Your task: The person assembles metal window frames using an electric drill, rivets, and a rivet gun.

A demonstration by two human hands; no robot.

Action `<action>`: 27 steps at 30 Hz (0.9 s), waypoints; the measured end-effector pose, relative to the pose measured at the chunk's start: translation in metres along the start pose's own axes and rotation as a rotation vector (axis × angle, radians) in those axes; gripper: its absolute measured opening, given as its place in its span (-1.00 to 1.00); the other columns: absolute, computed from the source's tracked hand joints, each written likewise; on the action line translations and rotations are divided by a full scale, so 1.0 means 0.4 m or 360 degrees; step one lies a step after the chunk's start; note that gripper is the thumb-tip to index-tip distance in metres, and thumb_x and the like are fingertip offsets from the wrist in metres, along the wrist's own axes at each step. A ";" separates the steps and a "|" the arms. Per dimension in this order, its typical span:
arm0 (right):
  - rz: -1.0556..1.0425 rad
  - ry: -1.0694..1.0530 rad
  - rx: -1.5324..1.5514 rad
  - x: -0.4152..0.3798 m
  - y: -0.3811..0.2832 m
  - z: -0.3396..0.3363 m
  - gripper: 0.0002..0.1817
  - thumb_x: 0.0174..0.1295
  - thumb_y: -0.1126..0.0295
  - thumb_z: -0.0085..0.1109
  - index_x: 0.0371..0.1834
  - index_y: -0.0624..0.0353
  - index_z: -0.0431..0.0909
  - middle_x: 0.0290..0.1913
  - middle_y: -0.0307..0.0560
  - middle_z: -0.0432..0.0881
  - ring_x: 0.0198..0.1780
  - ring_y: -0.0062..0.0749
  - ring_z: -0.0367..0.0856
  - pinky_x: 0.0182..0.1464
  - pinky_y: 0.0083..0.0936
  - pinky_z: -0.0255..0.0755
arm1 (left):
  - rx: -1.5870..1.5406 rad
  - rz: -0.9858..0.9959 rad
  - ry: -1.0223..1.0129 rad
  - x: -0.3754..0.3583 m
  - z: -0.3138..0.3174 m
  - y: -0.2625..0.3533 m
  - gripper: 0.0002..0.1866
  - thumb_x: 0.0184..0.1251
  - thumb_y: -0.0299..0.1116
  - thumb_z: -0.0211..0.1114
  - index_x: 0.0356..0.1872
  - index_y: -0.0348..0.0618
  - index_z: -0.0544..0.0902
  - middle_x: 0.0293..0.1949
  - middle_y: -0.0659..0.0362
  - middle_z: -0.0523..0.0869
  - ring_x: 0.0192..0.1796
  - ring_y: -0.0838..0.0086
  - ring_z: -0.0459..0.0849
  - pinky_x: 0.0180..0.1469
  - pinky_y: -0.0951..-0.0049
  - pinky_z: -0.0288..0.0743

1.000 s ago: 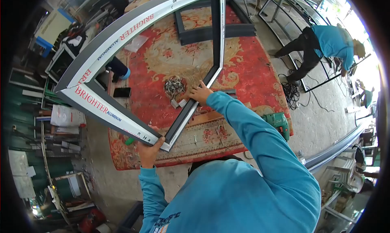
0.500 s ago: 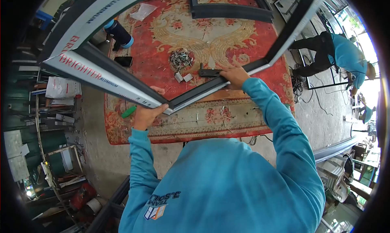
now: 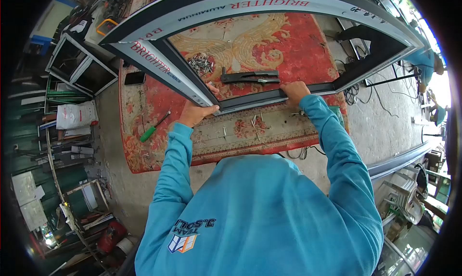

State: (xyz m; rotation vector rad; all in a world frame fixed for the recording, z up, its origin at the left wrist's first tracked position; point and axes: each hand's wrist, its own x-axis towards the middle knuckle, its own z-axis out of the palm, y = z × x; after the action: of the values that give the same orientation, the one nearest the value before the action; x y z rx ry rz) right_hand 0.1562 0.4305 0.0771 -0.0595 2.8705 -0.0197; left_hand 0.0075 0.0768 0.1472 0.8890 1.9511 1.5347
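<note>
A dark aluminum frame [image 3: 245, 6], covered with printed white film, stands tilted over the table in front of me. My left hand [image 3: 195, 113] is closed round its near left corner, thumb on the near face and fingertips showing behind. Along the bottom bar, my right hand [image 3: 294, 92] grips with its fingers over the top edge. Just beyond that bar lies a black hand riveter [image 3: 250, 77]. A pile of rivets [image 3: 200, 64] is seen through the frame opening. Several loose rivets [image 3: 258, 123] lie on the cloth on my side of the bar.
A red patterned carpet [image 3: 159, 151] covers the table. On its left lie a green-handled screwdriver [image 3: 148, 133] and a phone [image 3: 135, 77]. Framed panels [image 3: 79, 66] and shelves of scrap stand at left. Cables [image 3: 382, 100] lie on the floor at right, near a partly hidden co-worker [image 3: 421, 59].
The frame has swung round and its lower left corner has moved up and right, with both hands still on it. The riveter and screwdriver now show more fully.
</note>
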 end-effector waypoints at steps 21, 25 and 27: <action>-0.0200 0.0314 0.0622 0.103 -0.164 0.095 -0.39 -0.06 0.02 0.45 0.05 0.03 0.54 -0.01 -0.15 0.59 0.15 -0.20 0.54 0.11 -0.21 0.37 | 0.0461 -0.0247 0.0128 -0.021 0.084 -0.101 -0.45 0.00 -0.42 0.55 0.07 -0.10 0.53 0.00 0.22 0.66 0.04 0.39 0.61 0.13 0.33 0.48; -0.0166 0.0409 0.0650 0.097 -0.161 0.100 -0.40 -0.12 0.01 0.48 0.01 0.02 0.59 -0.04 -0.18 0.60 0.14 -0.23 0.54 0.09 -0.25 0.38 | 0.0863 -0.0316 0.0012 -0.019 0.097 -0.168 -0.43 0.00 -0.35 0.54 0.07 -0.13 0.51 -0.07 0.14 0.62 -0.02 0.24 0.60 0.12 0.31 0.47; -0.0149 0.0403 0.0655 0.099 -0.161 0.102 -0.40 -0.13 0.01 0.49 -0.01 0.01 0.60 -0.05 -0.20 0.60 0.14 -0.24 0.54 0.09 -0.27 0.38 | 0.1067 -0.0389 -0.0056 -0.017 0.098 -0.202 -0.43 -0.04 -0.31 0.55 0.05 -0.13 0.53 -0.05 0.10 0.62 0.00 0.16 0.60 0.15 0.26 0.46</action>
State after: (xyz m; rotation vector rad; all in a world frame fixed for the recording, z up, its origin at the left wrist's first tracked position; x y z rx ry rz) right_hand 0.1313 0.3641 0.0284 -0.1165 3.0440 -0.6784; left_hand 0.0255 0.0847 0.0591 0.8688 2.4821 0.7171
